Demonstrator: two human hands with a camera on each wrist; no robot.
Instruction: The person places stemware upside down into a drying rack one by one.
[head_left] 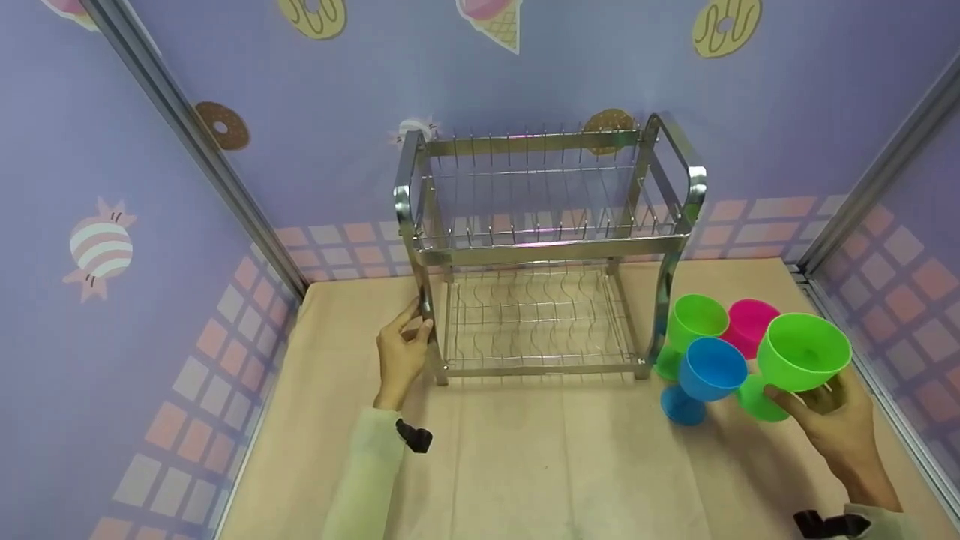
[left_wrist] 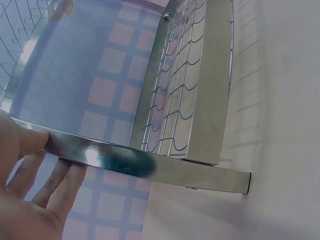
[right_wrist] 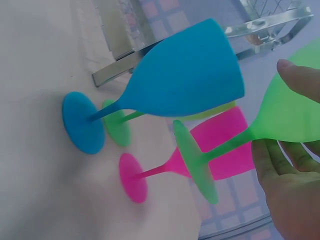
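Observation:
A silver two-tier dish rack [head_left: 551, 251] stands against the back wall. My left hand [head_left: 403, 352] grips its front left leg, thumb on one side and fingers on the other, as the left wrist view of the leg [left_wrist: 172, 172] shows. At the right, my right hand [head_left: 840, 420] holds a green goblet [head_left: 802, 352] by its bowl. In the right wrist view this goblet's foot [right_wrist: 195, 162] is off the table. Close beside it stand a blue goblet [head_left: 712, 369], a pink goblet [head_left: 750, 324] and a second green goblet [head_left: 697, 319], all upright.
A pale cloth covers the table [head_left: 517, 457]. Patterned purple panels [head_left: 352, 180] enclose the back and sides, with metal posts [head_left: 217, 172] at the corners. The rack's lower tier has a wavy wire shelf [head_left: 532, 322], and upright wires line the upper tier.

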